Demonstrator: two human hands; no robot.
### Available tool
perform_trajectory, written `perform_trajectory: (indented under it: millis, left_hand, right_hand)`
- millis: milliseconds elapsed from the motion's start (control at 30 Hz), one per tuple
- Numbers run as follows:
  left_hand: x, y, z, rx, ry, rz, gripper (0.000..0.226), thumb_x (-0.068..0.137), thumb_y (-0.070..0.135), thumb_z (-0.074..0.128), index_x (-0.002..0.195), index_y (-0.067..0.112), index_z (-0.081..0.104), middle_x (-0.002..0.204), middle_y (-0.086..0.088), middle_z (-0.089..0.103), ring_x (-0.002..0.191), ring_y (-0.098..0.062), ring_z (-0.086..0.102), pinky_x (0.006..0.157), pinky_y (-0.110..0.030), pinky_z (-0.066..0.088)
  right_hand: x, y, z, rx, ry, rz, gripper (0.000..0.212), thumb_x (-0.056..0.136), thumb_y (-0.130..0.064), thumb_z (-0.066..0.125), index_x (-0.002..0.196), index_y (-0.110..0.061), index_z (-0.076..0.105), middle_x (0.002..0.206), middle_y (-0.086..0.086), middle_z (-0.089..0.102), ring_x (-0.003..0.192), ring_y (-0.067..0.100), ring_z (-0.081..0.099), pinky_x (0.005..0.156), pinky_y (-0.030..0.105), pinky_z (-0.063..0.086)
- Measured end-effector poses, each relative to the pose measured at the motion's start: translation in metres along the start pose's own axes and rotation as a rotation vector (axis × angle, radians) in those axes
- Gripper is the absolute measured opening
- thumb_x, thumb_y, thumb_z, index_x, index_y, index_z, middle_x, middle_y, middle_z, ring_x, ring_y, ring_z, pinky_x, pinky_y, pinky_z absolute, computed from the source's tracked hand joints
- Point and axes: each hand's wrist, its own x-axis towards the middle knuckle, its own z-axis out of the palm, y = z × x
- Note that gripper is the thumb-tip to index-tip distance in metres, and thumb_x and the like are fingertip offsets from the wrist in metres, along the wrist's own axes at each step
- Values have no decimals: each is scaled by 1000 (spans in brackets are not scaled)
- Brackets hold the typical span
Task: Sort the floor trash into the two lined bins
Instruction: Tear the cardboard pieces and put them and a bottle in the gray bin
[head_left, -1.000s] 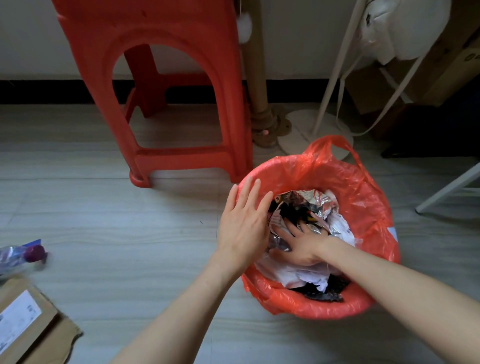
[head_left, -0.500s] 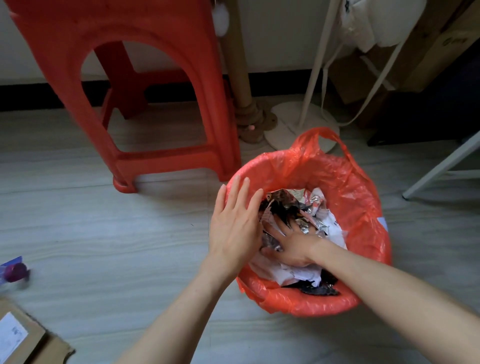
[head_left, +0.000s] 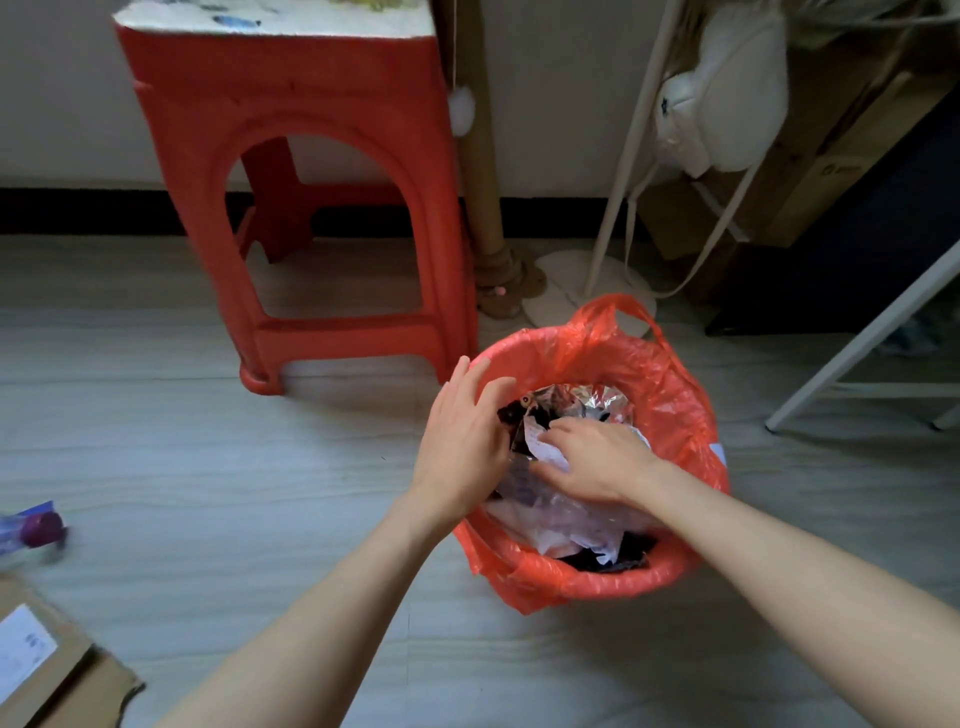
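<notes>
A bin lined with a red plastic bag (head_left: 670, 395) stands on the floor, filled with crumpled trash (head_left: 576, 405): silver foil wrappers, white paper and dark scraps. My left hand (head_left: 462, 441) lies at the bin's left rim, fingers straight and spread. Inside the bin, my right hand (head_left: 597, 462) rests flat on the white paper with its fingers extended. A clear plastic bottle with a purple cap (head_left: 31, 530) lies on the floor at the far left. Only this one bin is in view.
A red plastic stool (head_left: 311, 208) stands just behind and left of the bin. A white fan stand (head_left: 582, 291), a cardboard tube and boxes are at the back right. A flattened cardboard box (head_left: 47, 670) lies at bottom left. A white frame leg (head_left: 857, 338) slants at right.
My right hand has shifted a little to the right on top of the trash, and my left hand's fingers have spread at the rim. The view has tilted up.
</notes>
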Motion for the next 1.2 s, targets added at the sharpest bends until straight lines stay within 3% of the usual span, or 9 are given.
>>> perform_trajectory:
  millis: [167,367,567,667,833,1033,1200]
  left_hand:
    - [1,10,-26,36,-43,12,51,75,-3,43,125,4,51,136,-18,46,130,-40,37,107,-40,32]
    - [4,-8,-59,55,-162,-53,49,89,11,43,137,12,38,140,-6,41,133,-21,31,107,-36,33]
    - [-3,-52,-103,109,-194,-226,51,88,9,43,139,15,37,141,-7,42,132,-22,36,107,-30,31]
    - [-16,-72,-129,140,-196,-322,48,91,11,43,138,14,37,139,-10,43,130,-24,38,107,-30,30]
    - [-71,-99,-181,184,-225,-550,44,92,16,44,136,15,41,140,-7,45,131,-22,39,109,-36,32]
    - [-113,-139,-266,264,-130,-768,41,94,15,43,134,13,43,139,-5,48,126,-20,45,101,-24,30]
    - [-163,-167,-300,381,-136,-925,40,93,20,42,133,18,44,138,-5,47,127,-21,43,105,-37,36]
  right_hand:
    - [-12,-9,-26,66,241,18,40,98,-43,31,116,-21,60,121,0,60,116,23,54,87,35,43]
    - [-11,-35,-61,278,467,17,34,98,-30,38,125,-23,57,125,-1,60,115,24,56,90,34,43]
    - [8,-85,-93,475,585,-81,34,96,-22,43,128,-21,55,121,3,62,112,27,57,89,33,43]
    - [23,-117,-104,526,563,-158,36,95,-22,43,130,-21,51,120,4,61,112,29,57,89,34,43]
    - [30,-188,-105,560,387,-312,39,95,-22,41,134,-22,45,126,4,59,115,29,55,92,37,42]
    - [70,-291,-137,562,262,-552,43,95,-26,41,137,-21,40,128,7,60,118,30,53,91,36,41]
    - [65,-354,-129,545,149,-713,42,95,-29,40,137,-22,38,120,5,64,113,31,54,91,39,45]
